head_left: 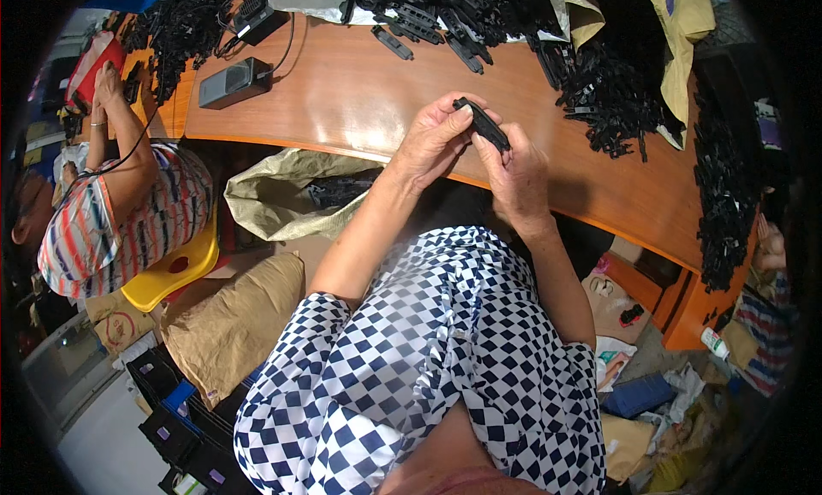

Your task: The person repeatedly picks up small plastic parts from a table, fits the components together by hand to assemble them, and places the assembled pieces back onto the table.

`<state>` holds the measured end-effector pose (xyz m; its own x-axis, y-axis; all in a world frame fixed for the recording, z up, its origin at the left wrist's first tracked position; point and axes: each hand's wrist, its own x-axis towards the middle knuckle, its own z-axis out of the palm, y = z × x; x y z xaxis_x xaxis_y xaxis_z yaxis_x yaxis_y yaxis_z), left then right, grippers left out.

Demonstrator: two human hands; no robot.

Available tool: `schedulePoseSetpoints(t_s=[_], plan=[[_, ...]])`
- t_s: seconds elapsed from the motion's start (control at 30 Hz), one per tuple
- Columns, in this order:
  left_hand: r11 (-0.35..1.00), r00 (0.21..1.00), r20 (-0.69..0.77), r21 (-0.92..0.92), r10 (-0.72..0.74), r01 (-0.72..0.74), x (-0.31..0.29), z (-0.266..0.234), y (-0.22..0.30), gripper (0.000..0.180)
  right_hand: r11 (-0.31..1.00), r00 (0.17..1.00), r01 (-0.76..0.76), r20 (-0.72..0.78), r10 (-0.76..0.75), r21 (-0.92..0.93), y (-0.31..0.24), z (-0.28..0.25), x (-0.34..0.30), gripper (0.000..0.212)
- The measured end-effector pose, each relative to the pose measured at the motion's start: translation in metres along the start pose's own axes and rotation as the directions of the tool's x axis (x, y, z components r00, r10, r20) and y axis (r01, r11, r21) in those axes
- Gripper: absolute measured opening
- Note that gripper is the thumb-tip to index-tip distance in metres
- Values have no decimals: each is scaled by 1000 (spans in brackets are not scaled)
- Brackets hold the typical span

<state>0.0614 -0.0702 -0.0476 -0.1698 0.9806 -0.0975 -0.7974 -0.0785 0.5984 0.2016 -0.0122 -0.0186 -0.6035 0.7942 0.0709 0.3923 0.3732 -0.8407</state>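
Note:
Both my hands hold one small, long black plastic part (485, 127) over the front edge of the wooden table (334, 92). My left hand (435, 135) pinches its upper left end between thumb and fingers. On its lower right end, my right hand (519, 171) has thumb and fingers closed. The part is tilted, and my fingers cover some of it. Beyond my hands, similar black parts (419, 20) lie heaped on a white sheet, with a few loose on the bare wood.
More black parts pile up at the right (612, 101) and far left (175, 32). A dark grey box-shaped device (235, 83) with a cable stands on the table. An open woven sack (274, 191) sits below the edge. Another person (128, 204) sits at the left by a yellow stool (175, 268).

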Motion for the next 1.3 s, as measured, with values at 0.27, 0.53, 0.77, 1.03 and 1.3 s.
schedulePoseSetpoints(t_s=[0.27,0.53,0.77,1.03,1.3], plan=[[994,995,-69,-82,70,-76,4,1,8,14,992,998,55,27,-58,113,7,-11,2,27],[462,856,-211,886,473,-37,39,-60,101,25,607,929,324,120,-351,-725,56,-107,51,16],[-396,875,-117,857,471,328,66,-50,123,55,503,901,418,276,-334,-757,66,-109,69,7],[-509,943,55,851,329,128,45,-39,87,25,990,996,70,-57,-63,124,62,-96,67,17],[227,921,-188,967,340,114,45,-34,70,22,553,983,-184,138,125,813,64,-44,44,14]])
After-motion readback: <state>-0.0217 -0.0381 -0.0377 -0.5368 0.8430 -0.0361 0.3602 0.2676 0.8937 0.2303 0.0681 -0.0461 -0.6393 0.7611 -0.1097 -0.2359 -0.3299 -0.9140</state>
